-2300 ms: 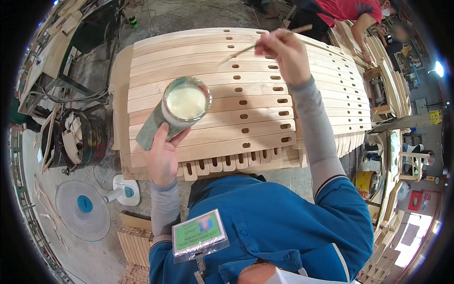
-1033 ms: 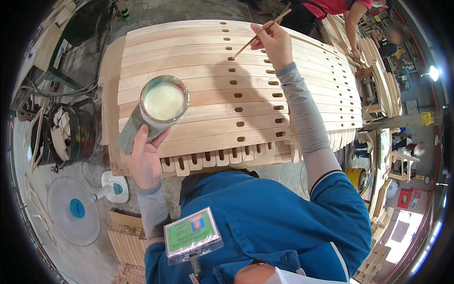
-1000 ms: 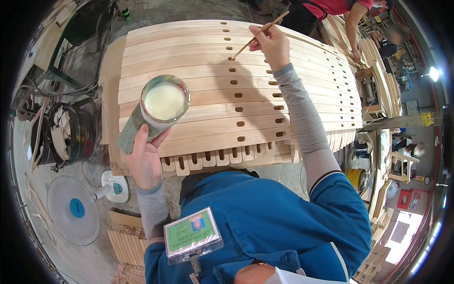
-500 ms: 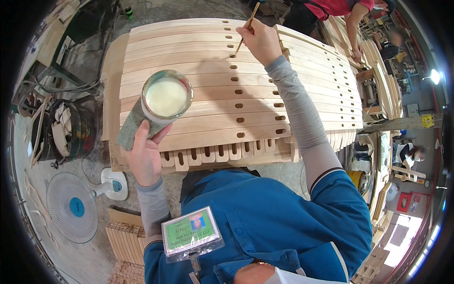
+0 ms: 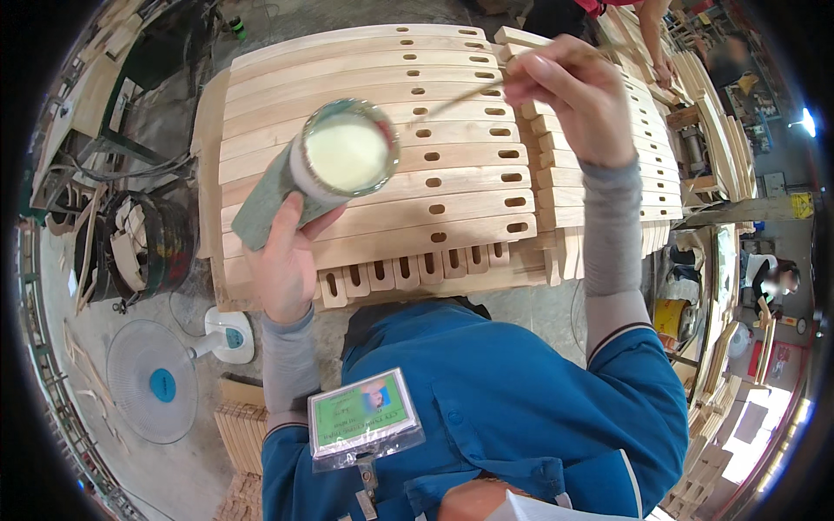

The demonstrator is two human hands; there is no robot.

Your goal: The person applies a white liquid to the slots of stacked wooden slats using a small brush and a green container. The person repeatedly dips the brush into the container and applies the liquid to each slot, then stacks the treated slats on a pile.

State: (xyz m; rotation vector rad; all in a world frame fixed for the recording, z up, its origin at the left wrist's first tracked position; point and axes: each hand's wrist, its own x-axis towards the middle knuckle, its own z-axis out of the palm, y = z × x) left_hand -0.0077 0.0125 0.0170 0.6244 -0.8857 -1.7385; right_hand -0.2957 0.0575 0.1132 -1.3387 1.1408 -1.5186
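The left grip [image 5: 291, 265] is closed around a grey-green container [image 5: 276, 198] of pale cream liquid [image 5: 349, 152], its round mouth just beyond the fingers; the right grip [image 5: 578, 91] pinches a thin brush [image 5: 465, 102], which slants leftward from it, its tip blurred; slotted wooden slats [image 5: 304, 95] lie side by side beneath and between both grips; left of the left grip stand a dark drum [image 5: 172, 247] and a white fan [image 5: 130, 382]; another person's hand [image 5: 665, 71] is right of the right grip.
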